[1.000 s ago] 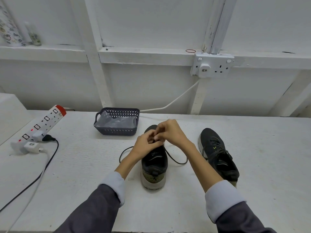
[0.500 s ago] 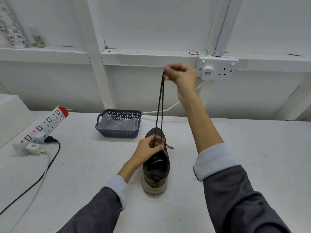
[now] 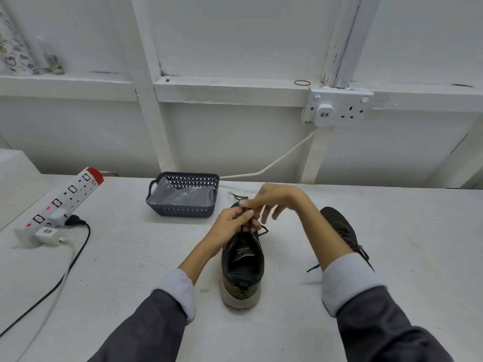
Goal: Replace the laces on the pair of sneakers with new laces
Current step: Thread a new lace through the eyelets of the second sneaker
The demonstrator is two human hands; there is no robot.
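- Head view: your left hand (image 3: 231, 223) is curled over the black mesh sneaker (image 3: 243, 267), fingers pinching the thin dark lace (image 3: 248, 227) at its front eyelets.
- Your right hand (image 3: 271, 202) arches just above those fingers, thumb and forefinger pinched on the lace, the others splayed.
- Beyond your fingertips sits the dark perforated plastic basket (image 3: 183, 195); your right forearm partly hides the second black sneaker (image 3: 339, 228).
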